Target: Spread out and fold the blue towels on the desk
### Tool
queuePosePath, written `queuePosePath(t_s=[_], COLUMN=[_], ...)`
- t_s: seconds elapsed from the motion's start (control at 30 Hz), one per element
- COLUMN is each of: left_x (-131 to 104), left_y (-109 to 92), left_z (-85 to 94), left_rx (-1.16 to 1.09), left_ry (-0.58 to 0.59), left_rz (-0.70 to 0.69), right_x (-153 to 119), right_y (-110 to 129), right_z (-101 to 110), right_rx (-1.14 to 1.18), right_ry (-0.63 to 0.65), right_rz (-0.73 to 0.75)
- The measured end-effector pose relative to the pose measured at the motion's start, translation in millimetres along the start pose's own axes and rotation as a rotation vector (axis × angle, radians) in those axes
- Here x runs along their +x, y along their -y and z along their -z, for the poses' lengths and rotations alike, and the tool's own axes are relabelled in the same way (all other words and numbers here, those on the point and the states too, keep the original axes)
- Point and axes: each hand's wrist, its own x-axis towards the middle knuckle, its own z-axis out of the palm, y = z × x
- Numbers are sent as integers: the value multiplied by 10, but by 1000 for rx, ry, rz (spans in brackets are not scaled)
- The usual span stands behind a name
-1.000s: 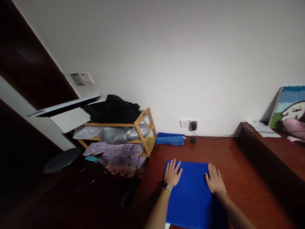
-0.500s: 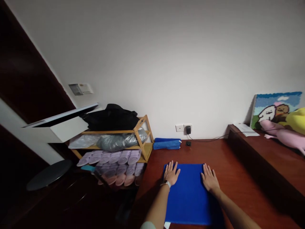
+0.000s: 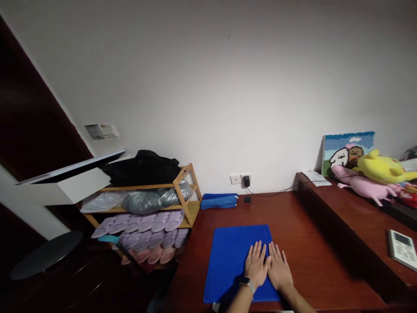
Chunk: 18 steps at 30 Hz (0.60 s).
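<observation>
A flat blue towel (image 3: 226,256), roughly rectangular, lies spread on the reddish-brown table (image 3: 312,248), with a bit of white tag at its near left corner. My left hand (image 3: 257,266) rests palm down on the towel's right part, fingers stretched forward; a watch is on that wrist. Right beside it, my right hand (image 3: 279,268) lies flat over the towel's right edge, partly on the bare tabletop. The hands touch or nearly touch at the thumbs. Neither hand is gripping anything.
Folded blue towels (image 3: 220,201) lie at the table's back left. A black plug (image 3: 246,181) with a cable sits in the wall socket. Left stands a wooden rack (image 3: 189,191) with slippers and bags. On the raised right ledge are plush toys (image 3: 365,184) and a calculator-like device (image 3: 403,248).
My left hand has slid from the towel's left edge across to its right side, next to my right hand. The view has turned slightly right, bringing the keyed device into sight.
</observation>
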Motion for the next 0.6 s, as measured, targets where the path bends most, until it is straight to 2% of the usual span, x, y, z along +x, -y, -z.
queuePosePath(t_s=[0.07,0.13,0.23,0.33,0.43,0.53,0.6], left_x=[-102,-298,-722,-1108,-1275,-1269,-1240], left_y=[212,508,985,1301,1378,1341,1329], left_z=[64,152,317,481,572,578,565], left_rx=[30,79,149,166,149,146,146], left_ry=[-11,-23,-49,-65,-70,-65,-55], left_rz=[31,135,342,452,450,449,453], right_x=[2,-2,-5,2,-28,-176,-333], right_y=[4,2,-9,-5,26,51,45], right_z=[17,10,-24,-32,11,44,26], right_rx=[18,36,40,2,-21,6,22], right_ry=[-13,-28,-40,-28,4,14,-24], right_rz=[-12,-21,-31,-44,-63,-87,-76])
